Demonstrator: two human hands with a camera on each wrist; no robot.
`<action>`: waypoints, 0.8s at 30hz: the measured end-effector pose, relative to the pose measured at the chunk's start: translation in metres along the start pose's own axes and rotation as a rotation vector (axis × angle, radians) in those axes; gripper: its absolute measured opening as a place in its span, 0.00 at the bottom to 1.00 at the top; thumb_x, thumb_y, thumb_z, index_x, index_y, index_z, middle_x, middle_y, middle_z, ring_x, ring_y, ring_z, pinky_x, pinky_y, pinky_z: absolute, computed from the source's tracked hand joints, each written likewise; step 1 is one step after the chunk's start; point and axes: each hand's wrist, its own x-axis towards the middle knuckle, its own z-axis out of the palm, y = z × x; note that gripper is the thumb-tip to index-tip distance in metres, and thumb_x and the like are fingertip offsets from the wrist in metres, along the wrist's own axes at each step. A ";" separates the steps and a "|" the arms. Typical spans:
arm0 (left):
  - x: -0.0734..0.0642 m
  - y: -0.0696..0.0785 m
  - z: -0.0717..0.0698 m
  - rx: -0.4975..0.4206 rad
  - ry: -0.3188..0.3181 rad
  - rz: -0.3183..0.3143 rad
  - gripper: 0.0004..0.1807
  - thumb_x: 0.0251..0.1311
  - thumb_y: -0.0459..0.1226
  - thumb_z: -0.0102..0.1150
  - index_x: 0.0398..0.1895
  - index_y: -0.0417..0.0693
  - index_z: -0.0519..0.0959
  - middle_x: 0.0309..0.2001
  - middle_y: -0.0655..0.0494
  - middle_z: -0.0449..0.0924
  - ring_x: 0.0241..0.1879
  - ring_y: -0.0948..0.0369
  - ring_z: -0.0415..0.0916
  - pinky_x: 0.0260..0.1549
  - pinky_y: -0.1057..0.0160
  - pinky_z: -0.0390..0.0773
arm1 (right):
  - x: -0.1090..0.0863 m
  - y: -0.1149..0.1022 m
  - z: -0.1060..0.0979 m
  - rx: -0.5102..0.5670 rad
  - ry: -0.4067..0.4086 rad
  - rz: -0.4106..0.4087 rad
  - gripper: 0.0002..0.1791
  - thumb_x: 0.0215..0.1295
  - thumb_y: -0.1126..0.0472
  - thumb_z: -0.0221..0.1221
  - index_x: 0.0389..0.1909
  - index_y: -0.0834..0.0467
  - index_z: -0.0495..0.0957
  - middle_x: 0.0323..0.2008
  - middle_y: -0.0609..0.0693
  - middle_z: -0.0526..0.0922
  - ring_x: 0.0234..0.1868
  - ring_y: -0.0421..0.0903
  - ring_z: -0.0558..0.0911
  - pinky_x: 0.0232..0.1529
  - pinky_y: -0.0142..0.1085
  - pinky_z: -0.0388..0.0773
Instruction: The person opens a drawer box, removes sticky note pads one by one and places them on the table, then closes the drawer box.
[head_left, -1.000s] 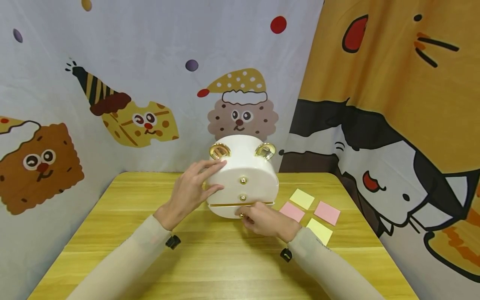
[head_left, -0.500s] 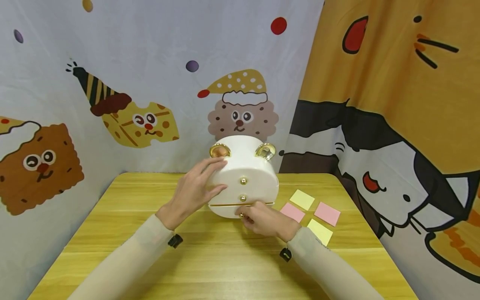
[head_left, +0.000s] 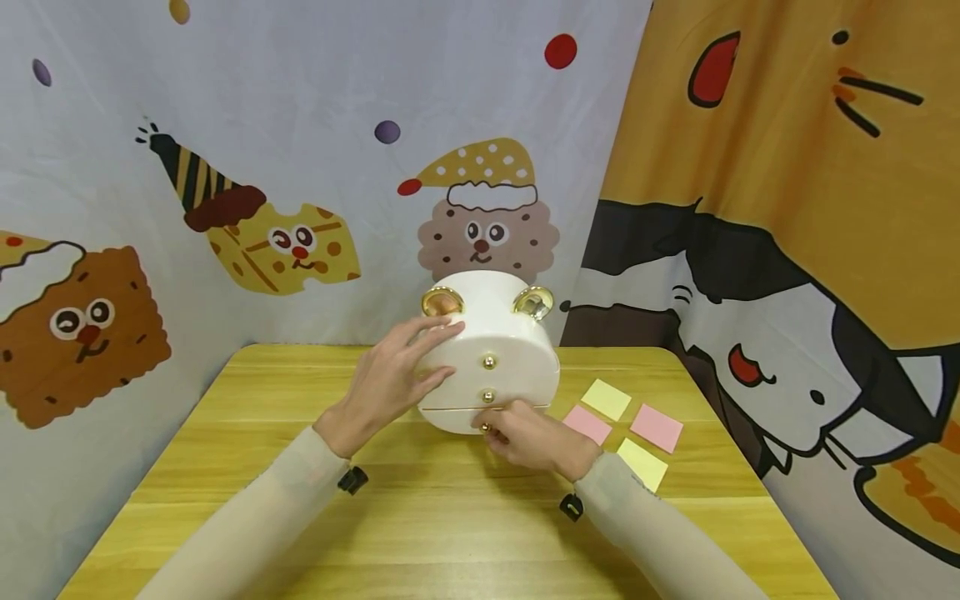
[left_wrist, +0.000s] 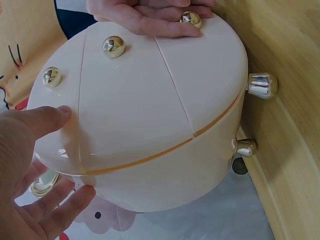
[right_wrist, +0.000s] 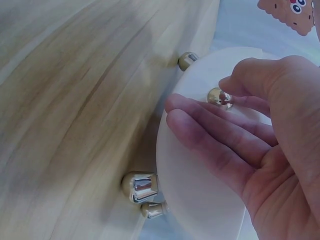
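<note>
A white storage box (head_left: 491,325) with gold ear-like rings, gold knobs and stacked drawers stands on the table. My left hand (head_left: 378,392) rests on its left side, thumb on the front and the fingers spread over the rounded edge. In the left wrist view, the fingers (left_wrist: 75,200) lie along the box's side. My right hand (head_left: 532,437) pinches the bottom drawer's knob (right_wrist: 215,97) between thumb and index finger, its other fingers lying near the drawer's front. Only a thin line shows above the bottom drawer (head_left: 450,421) in the head view.
Two yellow sticky notes (head_left: 606,400) and two pink sticky notes (head_left: 657,428) lie on the wooden table (head_left: 420,533) to the right of the box, near my right forearm. A cartoon-printed curtain (head_left: 315,100) hangs behind the table.
The bottom drawer has moved inward, so the gap above it has narrowed to a thin line. My right hand stays at the knob. My left hand has shifted slightly rightward on the box.
</note>
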 end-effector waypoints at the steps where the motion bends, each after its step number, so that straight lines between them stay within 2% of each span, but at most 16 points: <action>1: 0.000 0.000 0.000 0.000 -0.003 -0.003 0.40 0.65 0.41 0.89 0.80 0.59 0.83 0.74 0.49 0.86 0.64 0.46 0.90 0.31 0.55 0.91 | 0.000 0.000 0.000 -0.003 0.002 0.001 0.14 0.72 0.71 0.71 0.55 0.60 0.93 0.43 0.47 0.96 0.29 0.28 0.76 0.34 0.19 0.74; 6: 0.000 0.001 -0.001 -0.001 -0.017 -0.011 0.39 0.67 0.41 0.88 0.80 0.60 0.83 0.74 0.50 0.86 0.65 0.46 0.89 0.30 0.56 0.90 | 0.001 0.001 0.001 -0.019 0.006 -0.001 0.13 0.73 0.71 0.72 0.55 0.60 0.93 0.46 0.48 0.97 0.30 0.30 0.78 0.35 0.20 0.76; 24: 0.000 0.002 -0.001 0.000 0.002 0.002 0.39 0.66 0.40 0.88 0.80 0.58 0.83 0.73 0.48 0.86 0.62 0.46 0.90 0.30 0.56 0.90 | 0.003 0.003 0.002 -0.007 0.006 0.016 0.13 0.73 0.72 0.71 0.56 0.61 0.92 0.39 0.47 0.94 0.28 0.28 0.75 0.34 0.19 0.75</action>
